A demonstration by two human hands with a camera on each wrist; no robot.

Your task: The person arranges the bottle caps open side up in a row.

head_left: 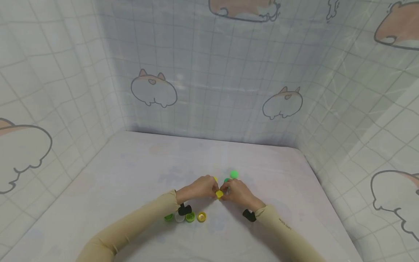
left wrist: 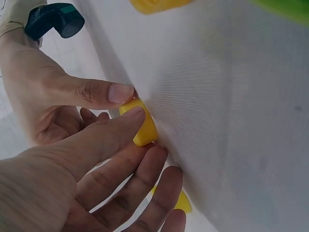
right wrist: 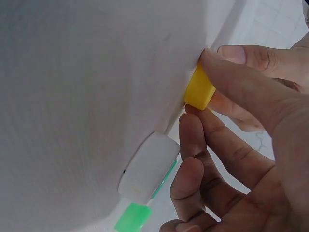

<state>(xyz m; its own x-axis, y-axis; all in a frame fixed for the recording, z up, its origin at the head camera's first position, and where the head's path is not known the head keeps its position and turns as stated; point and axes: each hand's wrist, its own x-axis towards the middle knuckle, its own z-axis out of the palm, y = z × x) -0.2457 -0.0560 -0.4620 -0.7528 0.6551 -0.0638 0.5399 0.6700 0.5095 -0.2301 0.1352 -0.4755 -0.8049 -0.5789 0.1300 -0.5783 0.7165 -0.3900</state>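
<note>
A small yellow bottle cap (head_left: 219, 194) is between my two hands, close over the white tabletop. My left hand (head_left: 204, 186) pinches it from the left, its thumb lying across the cap (left wrist: 146, 126) in the left wrist view. From the other side my right hand (head_left: 240, 193) grips the same cap (right wrist: 199, 88) between thumb and fingers. Just past my right fingers stands a white cap (right wrist: 148, 166), with a bright green cap (right wrist: 133, 217) behind it. Another yellow cap (left wrist: 183, 202) shows partly beyond my left fingertips.
Nearer my body, a row holds a yellow cap (head_left: 201, 217), a green cap (head_left: 190, 217), a white cap (head_left: 179, 217) and another green cap (head_left: 168, 217), hollow sides up. A bright green cap (head_left: 234, 174) lies beyond my hands. Patterned curtain walls (head_left: 212, 91) surround the table.
</note>
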